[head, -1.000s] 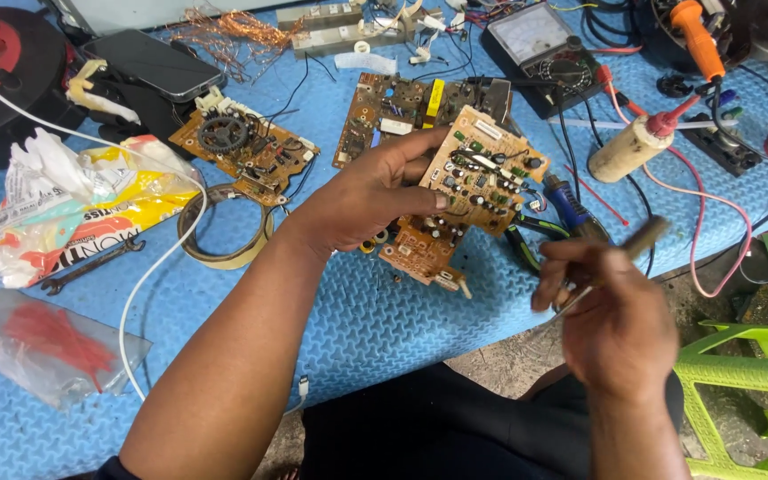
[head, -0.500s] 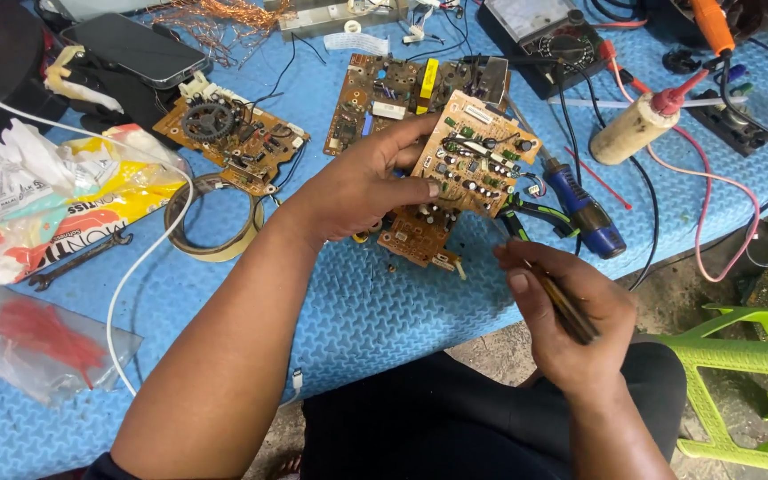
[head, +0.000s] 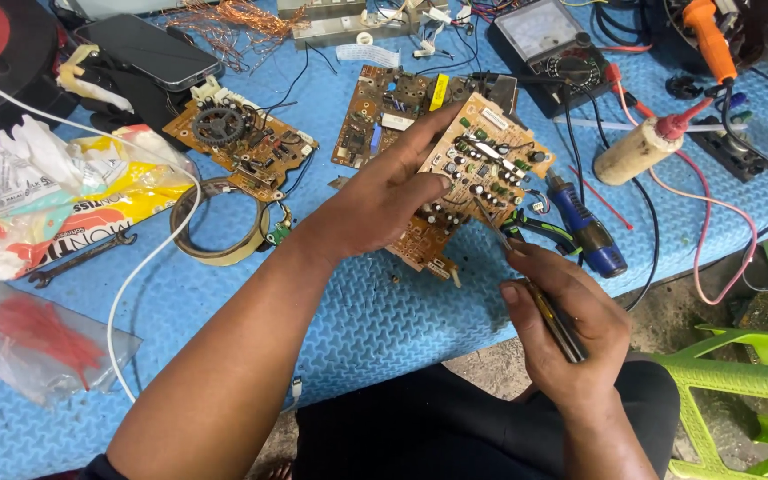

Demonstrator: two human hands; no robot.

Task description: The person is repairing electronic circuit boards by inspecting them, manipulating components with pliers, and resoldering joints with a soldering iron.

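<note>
In the head view, the biggest change from one second ago is my right hand. Then it was low at the right of the frame, away from the work; now it is raised toward the middle, and the thin tool it pinches points with its tip against the parts on the circuit board. The fingers are closed firmly around the tool's shaft. My left hand keeps the board tilted up at the centre of the frame, thumb on the lower edge and fingers wrapped over the top left corner, so it is closed on the board. I judge this means the probing or prying of a component is just starting.

For room: the blue mat ends just below my hands, at the lower middle of the frame, so a dropped part can roll off. Right beside the tool tip lie green-handled pliers and a blue screwdriver, very near. Under the held board rests a second board. To the left, the tape ring is well apart, and the mat between has open space.
</note>
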